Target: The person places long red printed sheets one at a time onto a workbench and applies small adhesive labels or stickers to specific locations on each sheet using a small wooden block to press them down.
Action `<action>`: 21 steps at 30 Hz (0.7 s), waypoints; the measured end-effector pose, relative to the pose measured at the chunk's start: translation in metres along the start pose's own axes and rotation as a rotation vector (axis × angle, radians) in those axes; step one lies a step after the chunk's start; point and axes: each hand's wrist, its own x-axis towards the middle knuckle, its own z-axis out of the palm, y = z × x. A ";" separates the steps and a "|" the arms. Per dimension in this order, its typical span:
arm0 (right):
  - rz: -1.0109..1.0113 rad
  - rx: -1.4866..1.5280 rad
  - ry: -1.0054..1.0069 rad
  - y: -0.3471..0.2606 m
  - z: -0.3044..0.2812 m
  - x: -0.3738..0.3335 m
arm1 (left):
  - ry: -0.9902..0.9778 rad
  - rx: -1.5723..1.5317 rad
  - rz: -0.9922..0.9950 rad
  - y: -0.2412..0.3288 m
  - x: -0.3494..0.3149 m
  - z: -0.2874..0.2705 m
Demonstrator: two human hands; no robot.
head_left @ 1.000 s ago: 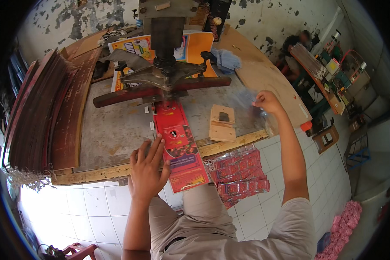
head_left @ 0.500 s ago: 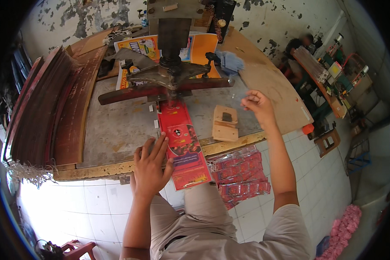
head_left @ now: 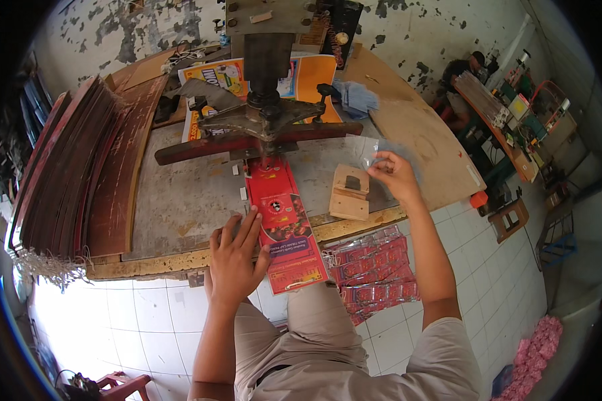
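Note:
A long red printed sheet point(head_left: 282, 212) lies under the press head point(head_left: 266, 124), its near end hanging past the table edge over my lap. My left hand point(head_left: 237, 248) rests with fingers spread along the sheet's left edge. To the right, my right hand point(head_left: 394, 175) pinches a thin clear plastic piece point(head_left: 364, 151) above the table. Just left of that hand sits a small wooden block point(head_left: 349, 194) with a dark patch on top. Small white pieces point(head_left: 243, 194) stand along the sheet's left side.
Stacked brown boards point(head_left: 80, 167) fill the table's left. Bluish clear sheets point(head_left: 358, 97) and a colourful printed poster point(head_left: 318, 70) lie behind the press. Red printed packs point(head_left: 374, 271) hang below the front edge. A person point(head_left: 461, 80) sits at a bench far right.
My right hand has shifted slightly left and down, and the clear plastic piece in it now shows more plainly. My left hand and the red sheet stay about where they were.

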 end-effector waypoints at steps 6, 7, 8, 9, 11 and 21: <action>-0.039 -0.233 0.021 -0.013 -0.004 -0.010 | -0.006 -0.003 -0.003 0.001 0.001 0.000; -0.065 -0.348 0.064 -0.021 0.002 -0.014 | -0.009 -0.004 -0.007 0.001 0.000 -0.002; -0.244 -0.463 0.134 -0.023 0.002 -0.017 | -0.010 -0.011 -0.007 0.001 0.001 -0.002; -0.423 -0.577 0.204 -0.025 0.002 -0.018 | -0.012 -0.018 -0.007 0.002 0.002 -0.002; -0.612 -0.692 0.137 -0.037 0.006 -0.025 | -0.008 -0.014 -0.004 0.004 0.003 -0.003; -0.448 -0.660 -0.226 -0.059 0.033 -0.045 | -0.018 -0.004 -0.008 0.003 0.003 -0.003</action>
